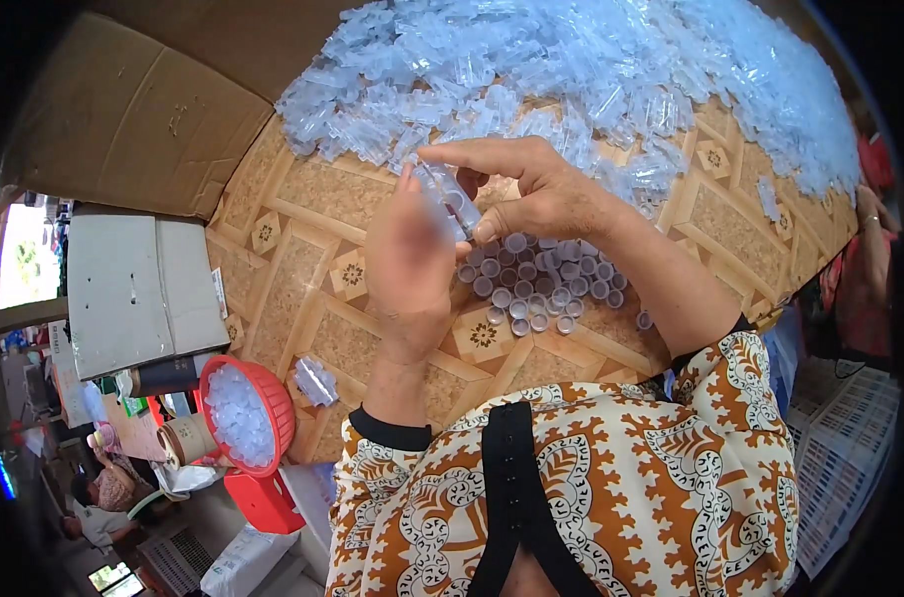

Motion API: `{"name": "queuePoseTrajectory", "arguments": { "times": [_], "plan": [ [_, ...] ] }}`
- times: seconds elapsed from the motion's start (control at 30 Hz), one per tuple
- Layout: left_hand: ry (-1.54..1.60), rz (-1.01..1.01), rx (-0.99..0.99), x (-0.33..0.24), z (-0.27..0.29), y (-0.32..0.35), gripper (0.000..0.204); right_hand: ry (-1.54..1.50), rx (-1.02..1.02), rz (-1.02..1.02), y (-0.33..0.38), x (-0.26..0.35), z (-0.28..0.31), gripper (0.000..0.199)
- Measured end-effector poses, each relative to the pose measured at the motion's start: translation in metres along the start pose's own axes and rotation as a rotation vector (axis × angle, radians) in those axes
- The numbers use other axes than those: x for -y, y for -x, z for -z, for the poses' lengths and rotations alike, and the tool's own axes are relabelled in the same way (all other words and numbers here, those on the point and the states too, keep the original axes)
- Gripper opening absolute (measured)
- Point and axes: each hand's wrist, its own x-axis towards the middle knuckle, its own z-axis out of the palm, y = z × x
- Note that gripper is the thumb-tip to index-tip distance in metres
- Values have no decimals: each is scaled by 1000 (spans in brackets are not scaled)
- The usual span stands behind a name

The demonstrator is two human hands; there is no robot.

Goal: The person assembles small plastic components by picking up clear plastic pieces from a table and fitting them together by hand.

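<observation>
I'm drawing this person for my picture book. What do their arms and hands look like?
The left hand and right hand are bare. The left sleeve and right sleeve match: an orange-brown and cream pattern with curly black-and-white shapes. The left cuff is a plain black band, and the right cuff is black too. Both sleeves stop well short of the hands.

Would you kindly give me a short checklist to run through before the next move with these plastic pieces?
1. Clear plastic piece held between left hand and right hand: ok.
2. Held piece free of flaws: cannot tell; fingers partly cover it.
3. Small round pieces close to the hands: ok, piled just below them in view.
4. Loose pieces all gathered: not ok; one clear bundle lies apart beside the red basket.
5. Basket firmly seated: cannot tell; its underside is hidden.
</observation>
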Motion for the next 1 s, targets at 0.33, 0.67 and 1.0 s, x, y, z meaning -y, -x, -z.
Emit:
{"name": "queuePoseTrajectory", "arguments": {
  "times": [0.33, 0.67, 1.0],
  "plan": [
    [12, -3, -6, 0, -1, 0, 61, 25, 7, 19, 0, 0, -1, 87],
    [-18, -19, -4, 0, 0, 1, 60, 99, -12, 135, -2, 2, -3, 85],
    [-75, -47, 20, 4, 3, 1, 58, 267, 0, 169, -1, 3, -1, 82]
  ]
}}
